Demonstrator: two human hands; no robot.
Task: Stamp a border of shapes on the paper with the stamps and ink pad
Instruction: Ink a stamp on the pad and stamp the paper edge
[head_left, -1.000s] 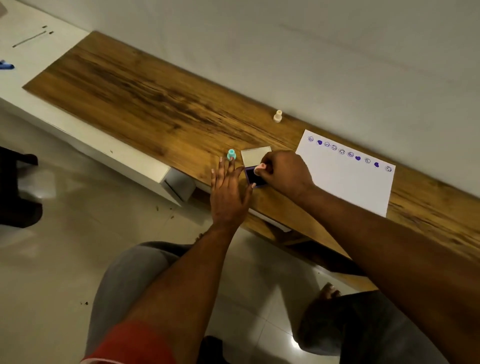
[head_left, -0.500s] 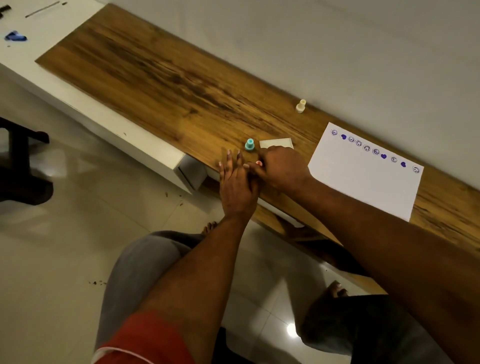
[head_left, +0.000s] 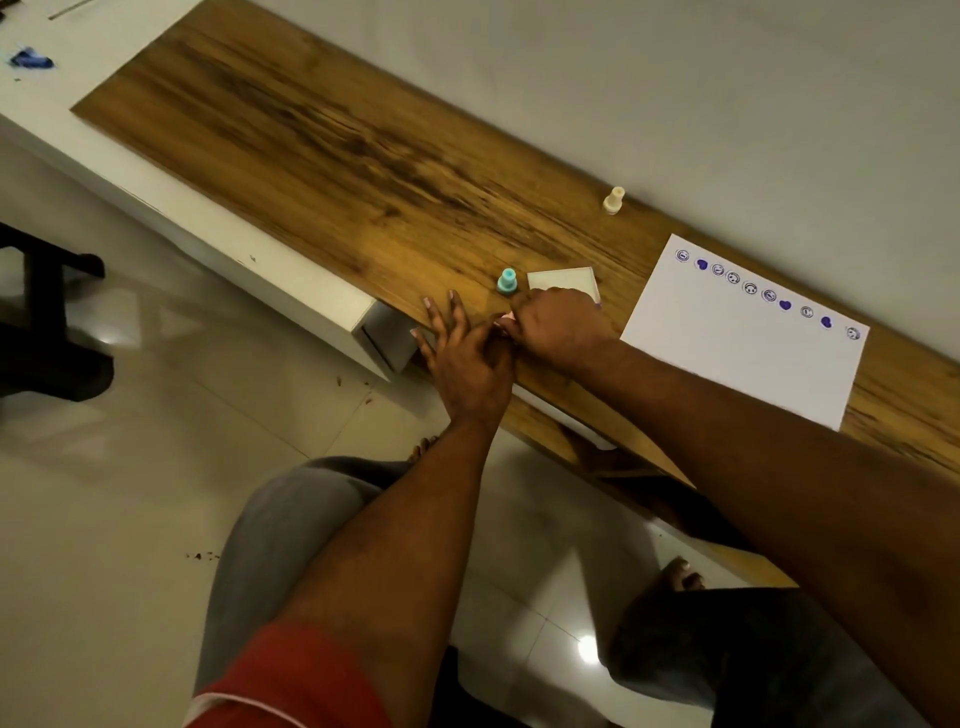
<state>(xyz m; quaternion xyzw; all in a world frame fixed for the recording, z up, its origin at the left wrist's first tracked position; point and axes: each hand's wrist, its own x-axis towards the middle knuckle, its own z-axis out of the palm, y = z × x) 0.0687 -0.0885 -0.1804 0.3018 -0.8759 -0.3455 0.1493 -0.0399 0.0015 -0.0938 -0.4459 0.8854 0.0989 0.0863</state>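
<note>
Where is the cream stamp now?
In the head view, the cream stamp stands alone on the wooden desk near the wall, left of the paper and beyond the teal stamp.

Paper (head_left: 743, 343) lies right of lid (head_left: 561, 283), two stamps (head_left: 507, 282) left.

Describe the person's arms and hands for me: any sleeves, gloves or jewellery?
Both forearms are bare. The left hand and right hand wear no gloves, and no watch or ring shows. A red short sleeve with a thin white edge covers the left upper arm; the right arm's sleeve is out of frame.
</note>
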